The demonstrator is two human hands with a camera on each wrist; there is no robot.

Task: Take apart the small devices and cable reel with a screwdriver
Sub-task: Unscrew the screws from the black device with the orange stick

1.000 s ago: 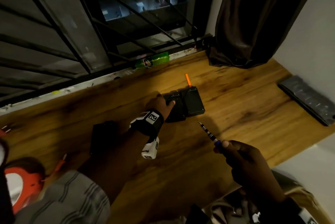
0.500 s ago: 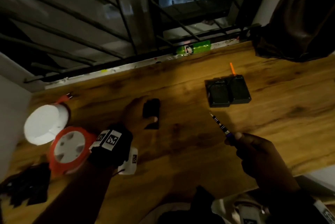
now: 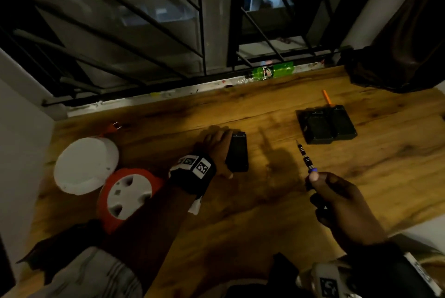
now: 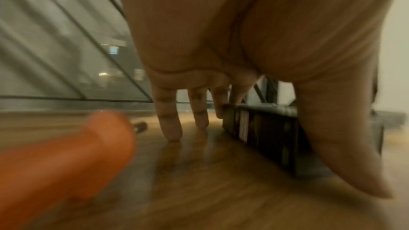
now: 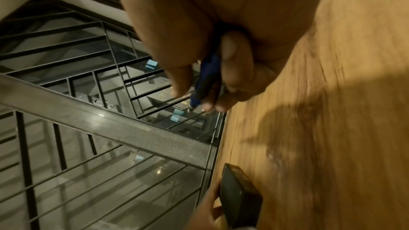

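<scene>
A small black device (image 3: 238, 153) (image 4: 265, 128) (image 5: 239, 197) lies flat on the wooden table (image 3: 265, 213). My left hand (image 3: 216, 150) holds it, thumb at its near end and fingers at its far corner. To the right, my right hand (image 3: 337, 203) grips a blue-handled screwdriver (image 3: 306, 159) (image 5: 205, 80), tip raised and pointing away. Two more black devices (image 3: 325, 126) lie side by side farther right. The orange cable reel (image 3: 127, 197) with a white hub lies at the left by my forearm. Its orange plug (image 3: 113, 127) (image 4: 66, 155) lies near the window.
A white round lid (image 3: 85, 165) sits beside the reel. A green bottle (image 3: 272, 71) lies on the sill under the barred window. An orange stick (image 3: 327, 96) lies behind the two devices. A dark curtain (image 3: 397, 56) hangs at the right. Dark pieces (image 3: 55, 249) lie at the near left.
My left hand left the pair of black devices, moved left to the single black device and slid it slightly right. The head view swung left. The right hand still holds the screwdriver.
</scene>
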